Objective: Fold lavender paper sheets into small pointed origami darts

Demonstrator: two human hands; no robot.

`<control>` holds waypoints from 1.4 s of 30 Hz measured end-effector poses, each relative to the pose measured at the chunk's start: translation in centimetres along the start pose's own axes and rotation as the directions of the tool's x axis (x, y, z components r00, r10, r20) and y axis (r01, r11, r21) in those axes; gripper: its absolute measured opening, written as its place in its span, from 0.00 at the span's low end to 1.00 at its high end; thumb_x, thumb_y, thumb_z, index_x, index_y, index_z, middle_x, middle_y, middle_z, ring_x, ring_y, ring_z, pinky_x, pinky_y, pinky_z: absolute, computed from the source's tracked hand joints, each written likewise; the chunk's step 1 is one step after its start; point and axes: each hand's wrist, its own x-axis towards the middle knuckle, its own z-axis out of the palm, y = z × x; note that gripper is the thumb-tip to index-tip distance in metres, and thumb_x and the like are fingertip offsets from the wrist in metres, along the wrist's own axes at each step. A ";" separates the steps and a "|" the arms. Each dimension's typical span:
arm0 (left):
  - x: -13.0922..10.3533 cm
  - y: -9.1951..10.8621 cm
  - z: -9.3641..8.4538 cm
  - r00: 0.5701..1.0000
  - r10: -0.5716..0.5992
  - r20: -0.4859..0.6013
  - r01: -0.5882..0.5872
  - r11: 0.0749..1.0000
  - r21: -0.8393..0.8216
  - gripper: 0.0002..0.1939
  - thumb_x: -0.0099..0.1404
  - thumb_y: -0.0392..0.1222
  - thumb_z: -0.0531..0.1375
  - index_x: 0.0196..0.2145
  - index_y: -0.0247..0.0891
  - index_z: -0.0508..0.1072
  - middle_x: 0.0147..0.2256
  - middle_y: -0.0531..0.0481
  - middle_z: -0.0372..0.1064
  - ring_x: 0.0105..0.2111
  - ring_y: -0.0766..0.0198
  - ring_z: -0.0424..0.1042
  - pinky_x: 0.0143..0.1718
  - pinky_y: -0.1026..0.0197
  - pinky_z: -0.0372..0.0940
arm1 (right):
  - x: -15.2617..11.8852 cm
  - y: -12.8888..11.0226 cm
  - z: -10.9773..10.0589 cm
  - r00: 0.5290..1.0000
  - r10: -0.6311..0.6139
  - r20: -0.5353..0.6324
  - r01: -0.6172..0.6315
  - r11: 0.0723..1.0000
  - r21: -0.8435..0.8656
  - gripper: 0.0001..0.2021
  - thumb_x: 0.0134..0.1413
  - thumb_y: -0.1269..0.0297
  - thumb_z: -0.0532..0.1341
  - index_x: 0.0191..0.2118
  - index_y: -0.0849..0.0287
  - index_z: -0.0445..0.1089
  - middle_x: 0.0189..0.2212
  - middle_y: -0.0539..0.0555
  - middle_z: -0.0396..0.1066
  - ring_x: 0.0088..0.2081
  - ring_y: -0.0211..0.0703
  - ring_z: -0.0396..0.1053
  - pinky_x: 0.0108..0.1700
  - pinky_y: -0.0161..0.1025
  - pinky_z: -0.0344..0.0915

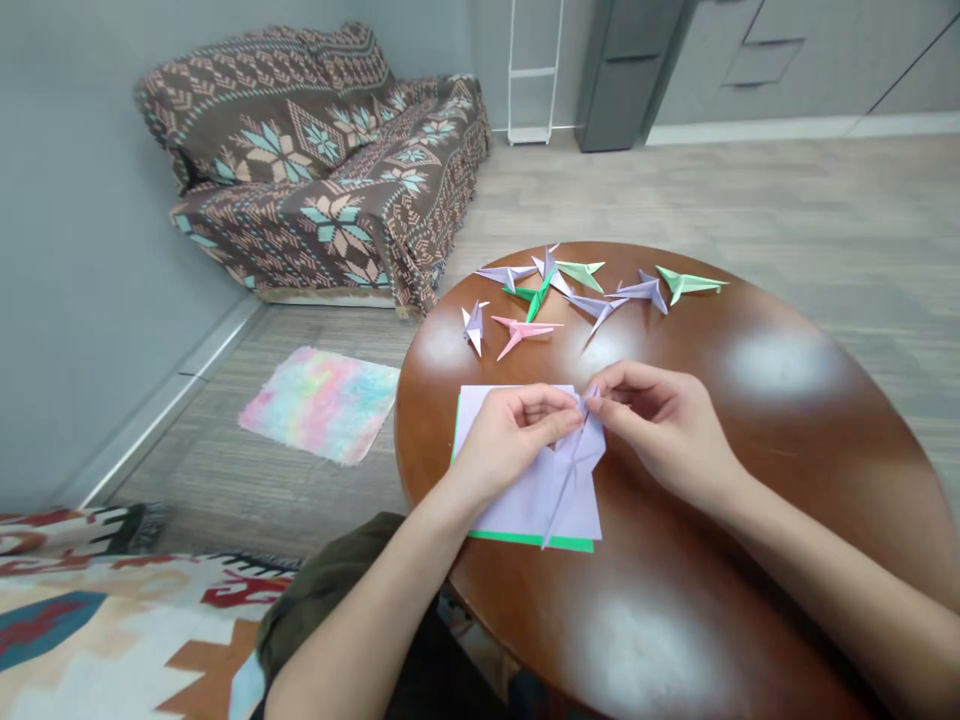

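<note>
A partly folded purple paper piece (571, 468) is pinched between both hands above a stack of square paper sheets (504, 512), purple on top with green edges showing below. My left hand (517, 430) closes on its upper left side, thumb against forefinger. My right hand (664, 420) pinches its upper tip from the right. One long point of the folded piece reaches down toward the stack's lower edge. The fingertips cover part of the folds at the top.
Several folded paper cranes lie at the table's far side, among them a pink one (523, 332), a dark green one (534, 296) and a light green one (684, 284). The round brown table (750, 450) stands before a patterned sofa (300, 190); a pastel rug (322, 402) lies left.
</note>
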 end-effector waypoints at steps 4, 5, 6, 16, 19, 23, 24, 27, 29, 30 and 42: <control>-0.3 0.3 0.4 1.000 -0.012 0.014 0.012 1.000 0.021 0.14 0.58 0.48 0.73 0.31 0.33 0.78 0.29 0.51 0.73 0.30 0.68 0.67 0.36 0.64 0.61 | 0.0 0.1 0.0 0.999 0.022 -0.026 -0.023 0.999 -0.028 0.07 0.59 0.66 0.65 0.29 0.58 0.75 0.23 0.48 0.71 0.24 0.36 0.66 0.27 0.33 0.62; -0.4 0.4 0.4 1.000 -0.010 0.009 0.010 1.000 0.029 0.14 0.58 0.48 0.72 0.31 0.33 0.78 0.30 0.51 0.73 0.30 0.68 0.68 0.36 0.64 0.61 | 0.1 0.1 0.0 0.999 0.030 -0.023 -0.031 0.999 -0.021 0.08 0.60 0.66 0.64 0.29 0.58 0.75 0.22 0.48 0.71 0.24 0.36 0.65 0.27 0.33 0.63; -0.4 0.5 0.5 1.000 -0.006 0.003 0.006 0.999 0.035 0.14 0.59 0.48 0.72 0.30 0.33 0.77 0.30 0.51 0.73 0.31 0.67 0.68 0.37 0.64 0.61 | 0.1 0.1 0.0 0.999 0.039 -0.013 -0.039 0.999 -0.003 0.08 0.60 0.66 0.64 0.29 0.58 0.75 0.22 0.48 0.70 0.24 0.36 0.65 0.27 0.33 0.63; -0.4 0.4 0.5 0.999 0.051 -0.014 -0.050 0.997 0.057 0.15 0.59 0.48 0.71 0.31 0.33 0.76 0.31 0.51 0.72 0.32 0.66 0.68 0.39 0.63 0.62 | 0.2 0.0 -0.1 0.997 0.072 0.029 -0.075 0.991 0.111 0.08 0.49 0.63 0.75 0.30 0.57 0.77 0.23 0.47 0.73 0.24 0.35 0.67 0.27 0.31 0.64; -0.4 0.5 0.6 0.999 0.043 -0.012 -0.041 0.994 0.106 0.14 0.61 0.47 0.70 0.31 0.33 0.75 0.32 0.50 0.72 0.34 0.65 0.69 0.41 0.63 0.62 | 0.2 0.0 -0.2 0.998 0.062 0.009 -0.062 0.991 0.116 0.08 0.49 0.63 0.76 0.30 0.57 0.77 0.23 0.47 0.74 0.24 0.35 0.68 0.27 0.31 0.66; -0.5 0.5 0.6 0.999 0.047 -0.007 -0.045 0.991 0.128 0.14 0.62 0.48 0.69 0.32 0.33 0.76 0.33 0.49 0.74 0.35 0.64 0.71 0.41 0.62 0.63 | 0.3 0.2 -0.3 0.998 0.063 0.028 -0.066 0.991 0.113 0.07 0.51 0.64 0.75 0.31 0.57 0.78 0.25 0.48 0.76 0.25 0.35 0.70 0.29 0.31 0.67; -0.5 0.4 0.5 0.998 0.054 -0.011 -0.052 0.992 0.118 0.14 0.62 0.48 0.69 0.32 0.33 0.76 0.32 0.49 0.74 0.34 0.64 0.71 0.41 0.62 0.64 | 0.3 0.3 -0.3 0.997 0.064 0.037 -0.067 0.992 0.111 0.06 0.51 0.64 0.75 0.31 0.57 0.78 0.25 0.48 0.76 0.25 0.36 0.71 0.29 0.31 0.68; -0.4 0.3 0.5 0.998 0.065 -0.011 -0.064 0.994 0.090 0.13 0.62 0.47 0.69 0.32 0.33 0.77 0.32 0.49 0.74 0.34 0.64 0.72 0.40 0.63 0.64 | 0.3 0.2 -0.2 0.997 0.058 0.055 -0.064 0.993 0.103 0.07 0.51 0.64 0.75 0.30 0.57 0.77 0.25 0.48 0.77 0.25 0.36 0.72 0.30 0.32 0.69; -0.4 0.3 0.5 0.998 0.070 -0.004 -0.070 0.994 0.080 0.12 0.63 0.46 0.69 0.32 0.33 0.77 0.32 0.49 0.75 0.34 0.65 0.72 0.40 0.63 0.64 | 0.2 0.2 -0.2 0.998 0.051 0.048 -0.055 0.994 0.098 0.07 0.51 0.64 0.74 0.29 0.57 0.77 0.24 0.48 0.77 0.24 0.37 0.72 0.30 0.32 0.69; -0.4 0.3 0.5 0.997 0.071 0.000 -0.071 0.994 0.079 0.11 0.63 0.45 0.69 0.33 0.33 0.77 0.32 0.49 0.75 0.34 0.65 0.72 0.40 0.63 0.64 | 0.2 0.2 -0.1 0.998 0.048 0.043 -0.051 0.994 0.093 0.07 0.52 0.65 0.74 0.29 0.57 0.77 0.24 0.48 0.77 0.24 0.37 0.72 0.29 0.32 0.69; -0.6 0.4 0.7 0.998 0.051 -0.028 -0.048 0.994 0.096 0.10 0.63 0.44 0.68 0.32 0.33 0.77 0.33 0.48 0.76 0.34 0.65 0.72 0.41 0.63 0.64 | 0.3 0.2 -0.3 0.999 -0.047 0.009 0.047 0.999 -0.016 0.15 0.67 0.66 0.61 0.27 0.58 0.74 0.21 0.47 0.73 0.25 0.34 0.70 0.31 0.31 0.66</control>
